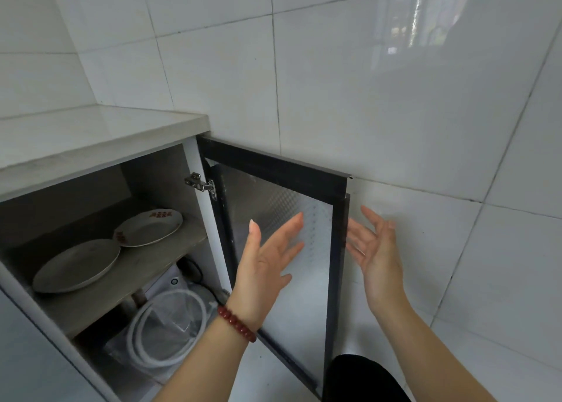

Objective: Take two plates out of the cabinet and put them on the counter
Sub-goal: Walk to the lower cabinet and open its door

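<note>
Two plates sit on the cabinet's upper shelf (127,277): a plain plate (76,265) in front, a red-patterned plate (149,227) behind, its rim overlapping the plain one. The door (273,170) stands wide open. Both the left hand (264,265) and right hand (377,249) hover empty, fingers spread. I'd reach left, lift the patterned plate first, then raise it to the counter (91,131).
</note>
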Demonstrator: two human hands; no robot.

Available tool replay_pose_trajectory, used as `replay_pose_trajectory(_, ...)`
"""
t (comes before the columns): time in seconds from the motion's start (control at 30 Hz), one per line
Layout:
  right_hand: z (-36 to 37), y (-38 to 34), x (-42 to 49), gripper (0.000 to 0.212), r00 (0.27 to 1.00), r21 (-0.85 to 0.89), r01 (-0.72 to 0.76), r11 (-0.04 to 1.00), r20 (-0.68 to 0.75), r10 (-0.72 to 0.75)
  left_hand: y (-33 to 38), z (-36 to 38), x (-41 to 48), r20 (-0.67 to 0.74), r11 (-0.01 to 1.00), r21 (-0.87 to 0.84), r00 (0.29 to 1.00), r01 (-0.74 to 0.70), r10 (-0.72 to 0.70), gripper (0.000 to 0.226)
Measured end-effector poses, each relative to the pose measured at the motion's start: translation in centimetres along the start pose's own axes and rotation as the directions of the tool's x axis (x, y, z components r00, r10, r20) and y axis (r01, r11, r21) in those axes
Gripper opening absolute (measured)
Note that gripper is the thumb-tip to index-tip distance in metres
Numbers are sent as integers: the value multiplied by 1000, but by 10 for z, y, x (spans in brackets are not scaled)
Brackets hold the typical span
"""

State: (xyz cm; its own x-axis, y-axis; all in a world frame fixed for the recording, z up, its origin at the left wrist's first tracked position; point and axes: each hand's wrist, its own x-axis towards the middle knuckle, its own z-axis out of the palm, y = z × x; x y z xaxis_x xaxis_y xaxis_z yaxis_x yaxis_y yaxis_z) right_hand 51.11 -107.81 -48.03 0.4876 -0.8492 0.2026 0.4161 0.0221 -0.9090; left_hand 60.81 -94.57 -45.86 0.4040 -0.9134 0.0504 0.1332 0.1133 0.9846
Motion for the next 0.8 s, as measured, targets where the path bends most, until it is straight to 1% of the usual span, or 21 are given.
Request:
replay_pose_trajectory(0.1, -1, 1, 7, 51, 1000, -6, 7, 1000, -23, -7, 5, 4, 7, -2, 1000, -3, 1000, -5, 5, 79)
replay_pose_trajectory(0.27, -4, 4, 12, 52, 999, -28, 23, 999, -33, -24, 10, 13, 21, -11, 1000, 9, 1000, -21, 22, 76)
replay_pose_trajectory(0.47, -6, 3, 22, 49, 999, -19, 30, 999, -39, -31, 10, 18, 32, -13, 1000, 5, 1000, -20, 20, 77)
replay_pose_trajectory(0.57, -7, 2, 25, 48, 999, -6, 14, 1000, -47, -14, 11, 20, 36, -8, 1000, 2, 1000, -21, 21, 80)
replay_pose_trajectory(0.7, -11, 0, 31, 50, 998, 33, -14, 999, -56, 16, 9, 21, 40, -7, 1000, -7, 1000, -21, 21, 75)
replay_pose_trajectory(0.8, -9, 4, 27, 49, 999, -3, 15, 1000, -46, -15, 7, 20, 42, -5, 1000, -5, 1000, -22, 22, 80)
